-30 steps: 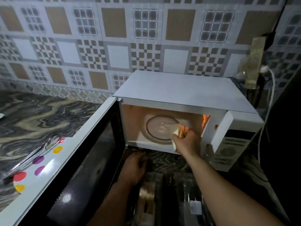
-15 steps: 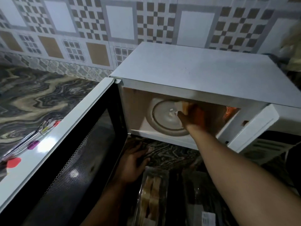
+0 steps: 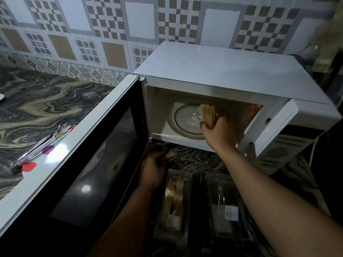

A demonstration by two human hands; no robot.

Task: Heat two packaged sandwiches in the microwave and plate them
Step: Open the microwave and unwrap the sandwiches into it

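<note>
Inside the microwave (image 3: 232,75), right hand (image 3: 219,132) grips sandwich (image 3: 208,113) above turntable (image 3: 185,123).

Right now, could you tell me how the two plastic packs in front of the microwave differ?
The left pack still holds a sandwich, its bread layers showing through the clear lid; the right pack looks empty. The right pack shows a white label at its near end; the left pack's near end shows only bread. The left hand rests beside the left pack; nothing touches the right pack. Both are clear, long containers lying side by side on the counter.
</note>
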